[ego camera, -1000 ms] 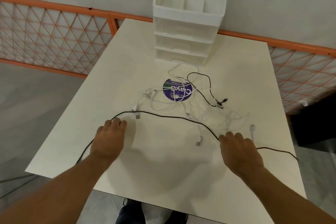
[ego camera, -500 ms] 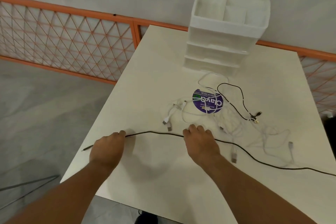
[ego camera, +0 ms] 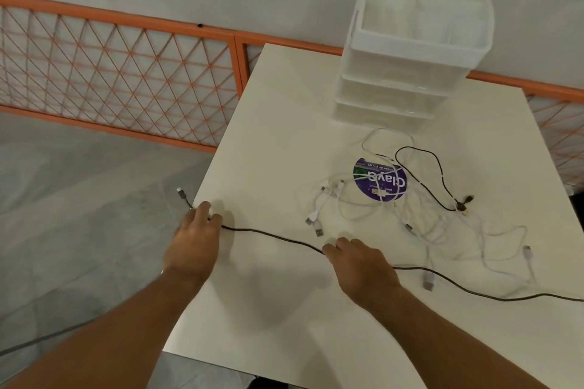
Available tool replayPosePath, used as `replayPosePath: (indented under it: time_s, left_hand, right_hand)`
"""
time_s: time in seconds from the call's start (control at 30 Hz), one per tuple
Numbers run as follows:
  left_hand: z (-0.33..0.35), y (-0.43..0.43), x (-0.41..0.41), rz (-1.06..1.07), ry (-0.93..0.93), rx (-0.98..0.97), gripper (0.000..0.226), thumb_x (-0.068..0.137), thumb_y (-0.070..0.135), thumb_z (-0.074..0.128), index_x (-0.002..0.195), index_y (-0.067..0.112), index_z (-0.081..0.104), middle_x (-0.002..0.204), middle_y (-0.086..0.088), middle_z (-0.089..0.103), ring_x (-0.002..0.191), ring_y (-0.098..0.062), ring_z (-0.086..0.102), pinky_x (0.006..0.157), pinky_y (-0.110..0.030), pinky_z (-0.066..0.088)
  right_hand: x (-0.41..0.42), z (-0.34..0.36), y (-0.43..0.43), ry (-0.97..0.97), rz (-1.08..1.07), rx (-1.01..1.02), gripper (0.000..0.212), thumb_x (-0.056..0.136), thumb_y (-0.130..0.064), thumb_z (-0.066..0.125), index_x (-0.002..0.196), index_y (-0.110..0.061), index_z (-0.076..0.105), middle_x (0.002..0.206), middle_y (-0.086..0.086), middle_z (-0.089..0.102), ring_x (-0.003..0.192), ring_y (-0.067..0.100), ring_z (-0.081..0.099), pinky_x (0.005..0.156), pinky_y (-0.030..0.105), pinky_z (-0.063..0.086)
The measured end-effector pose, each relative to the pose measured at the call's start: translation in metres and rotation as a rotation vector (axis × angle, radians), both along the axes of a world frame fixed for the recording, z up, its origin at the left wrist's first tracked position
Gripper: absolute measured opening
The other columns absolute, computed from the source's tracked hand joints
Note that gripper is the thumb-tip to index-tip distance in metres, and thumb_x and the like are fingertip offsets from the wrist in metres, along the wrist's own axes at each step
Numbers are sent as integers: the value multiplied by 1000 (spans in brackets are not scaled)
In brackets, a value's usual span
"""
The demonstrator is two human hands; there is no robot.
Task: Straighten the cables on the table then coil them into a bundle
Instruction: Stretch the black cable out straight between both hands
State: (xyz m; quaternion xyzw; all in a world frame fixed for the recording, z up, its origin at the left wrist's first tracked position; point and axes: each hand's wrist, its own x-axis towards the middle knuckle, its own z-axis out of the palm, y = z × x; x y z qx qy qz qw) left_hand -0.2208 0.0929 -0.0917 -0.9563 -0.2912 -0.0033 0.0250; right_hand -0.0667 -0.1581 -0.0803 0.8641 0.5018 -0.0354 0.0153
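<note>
A long black cable point(ego camera: 271, 235) lies across the near part of the white table point(ego camera: 284, 309). My left hand point(ego camera: 192, 243) pinches it at the table's left edge, its plug end point(ego camera: 181, 193) sticking out past the edge. My right hand point(ego camera: 360, 265) rests palm down on the same cable further right, fingers closed over it. Beyond my right hand the cable runs off to the right point(ego camera: 505, 297). A tangle of white cables point(ego camera: 347, 199) and a shorter black cable point(ego camera: 439, 174) lie further back.
A round purple sticker point(ego camera: 379, 181) sits under the tangle. A white plastic drawer unit point(ego camera: 407, 73) stands at the table's far side. An orange lattice fence point(ego camera: 126, 79) runs behind, with grey floor to the left.
The black cable has been drawn leftward so its plug end now hangs past the left edge. My right hand slid left along it. The view has swung left.
</note>
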Motion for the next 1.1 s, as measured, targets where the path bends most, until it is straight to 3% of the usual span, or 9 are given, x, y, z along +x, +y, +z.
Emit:
replayPosePath:
  time_s: [0.1, 0.27, 0.37, 0.43, 0.53, 0.67, 0.77, 0.83, 1.1]
  left_hand:
    - [0, 6, -3, 6, 9, -56, 38, 47, -19, 74, 75, 4, 63, 82, -13, 59, 72, -35, 62, 42, -33, 48]
    - [-9, 20, -8, 71, 4, -108, 19, 70, -2, 78, 77, 4, 61, 80, -13, 58, 73, -37, 60, 50, -40, 52]
    - [-11, 24, -10, 65, -15, -60, 26, 90, 24, 54, 80, 2, 63, 83, -15, 59, 75, -39, 60, 64, -47, 52]
    - [-8, 22, -11, 58, -24, -54, 40, 89, 30, 36, 84, 1, 63, 88, -16, 60, 81, -39, 60, 69, -49, 51]
    - [-4, 16, -10, 54, -7, -49, 41, 88, 26, 31, 91, 2, 64, 96, -16, 63, 89, -38, 62, 75, -49, 51]
    - [-6, 17, -11, 27, -30, -5, 32, 87, 21, 38, 94, 3, 64, 96, -14, 64, 90, -37, 63, 74, -48, 53]
    - [-8, 20, -14, 25, -40, 23, 11, 83, 6, 66, 93, 2, 66, 95, -15, 65, 88, -38, 64, 74, -49, 54]
    - [-10, 25, -17, 19, -26, 15, 21, 72, -1, 77, 90, 2, 68, 92, -15, 65, 85, -38, 65, 72, -49, 55]
    - [-6, 24, -15, -17, -46, -51, 20, 74, 1, 77, 91, 2, 67, 94, -15, 66, 82, -39, 66, 63, -45, 55]
  right_hand:
    - [-4, 4, 7, 38, 11, -35, 44, 36, -8, 83, 73, -23, 64, 58, -5, 52, 42, 12, 49, 29, 23, 30]
    - [-7, 4, 8, 53, 63, -72, 35, 48, -24, 85, 73, -26, 61, 58, -8, 50, 44, 11, 48, 36, 22, 21]
    - [-4, 9, 6, 77, 31, -55, 28, 59, -29, 83, 77, -25, 62, 60, -8, 51, 48, 13, 50, 40, 24, 27]
    - [-2, 14, 3, 113, -2, -64, 20, 76, -28, 72, 92, -22, 60, 77, -4, 57, 65, 17, 57, 48, 28, 34]
    - [4, 19, 0, 178, -18, -151, 24, 96, -17, 42, 119, -20, 47, 109, 1, 53, 96, 23, 53, 65, 31, 35]
    - [5, 25, 0, 206, -14, -145, 30, 94, -8, 38, 121, -17, 46, 113, 2, 52, 97, 23, 53, 66, 31, 34]
    - [5, 27, 1, 229, -3, -125, 34, 91, -5, 39, 122, -16, 48, 114, 3, 52, 96, 23, 55, 68, 30, 35]
    - [4, 29, 2, 240, -6, -127, 33, 91, -6, 40, 122, -16, 49, 114, 3, 52, 93, 23, 56, 69, 30, 37]
    - [4, 25, -6, 273, -37, -140, 26, 96, -18, 39, 121, -19, 47, 110, 1, 54, 88, 22, 57, 66, 30, 35]
